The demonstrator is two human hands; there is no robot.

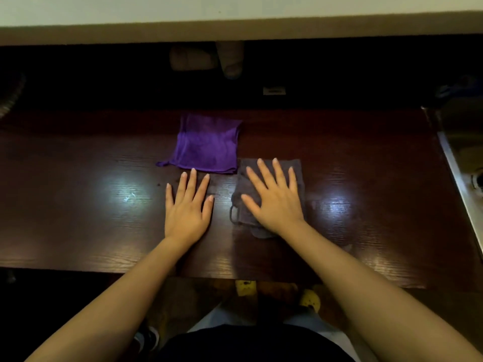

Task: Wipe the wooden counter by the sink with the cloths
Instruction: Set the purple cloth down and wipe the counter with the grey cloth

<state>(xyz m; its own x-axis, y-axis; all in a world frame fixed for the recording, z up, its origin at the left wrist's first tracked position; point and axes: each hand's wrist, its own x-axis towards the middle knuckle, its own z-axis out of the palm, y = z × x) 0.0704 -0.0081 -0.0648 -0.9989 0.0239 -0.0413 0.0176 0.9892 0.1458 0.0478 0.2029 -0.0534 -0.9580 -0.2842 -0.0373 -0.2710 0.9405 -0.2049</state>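
Observation:
A dark wooden counter [91, 210] fills the middle of the view. A purple cloth [207, 145] lies folded flat on it, toward the back. A dark grey cloth [243, 205] lies just right of it, nearer to me. My right hand [274, 197] rests flat on the grey cloth with fingers spread. My left hand [188, 205] lies flat on the bare wood just in front of the purple cloth, fingers spread, fingertips close to its near edge and holding nothing.
A metal sink [460, 163] borders the counter at the right edge. A pale shelf or ledge [235, 24] overhangs the back, with dim objects [206, 58] in the shadow beneath. Bright light reflections sit on the wood left and right of my hands.

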